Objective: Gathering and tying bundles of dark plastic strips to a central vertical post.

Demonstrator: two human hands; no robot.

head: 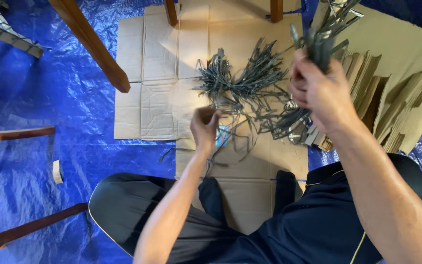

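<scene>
I sit on flattened cardboard (162, 63) laid over a blue tarp. My right hand (321, 93) is raised and shut on a bundle of dark grey-green strips (318, 41) that fan out above my fist. My left hand (204, 126) reaches down to the cardboard and pinches a single loose strip at the edge of a tangled heap of the same strips (245, 83). A small blue object (222, 137) lies on the cardboard just right of my left hand, partly hidden.
Folded stacks of brown cardboard pieces (396, 107) lie at the right. Wooden furniture legs (94, 44) cross the top left, with more wooden rails at the left edge (15, 133). A small pale scrap (57, 171) rests on the tarp (50, 98).
</scene>
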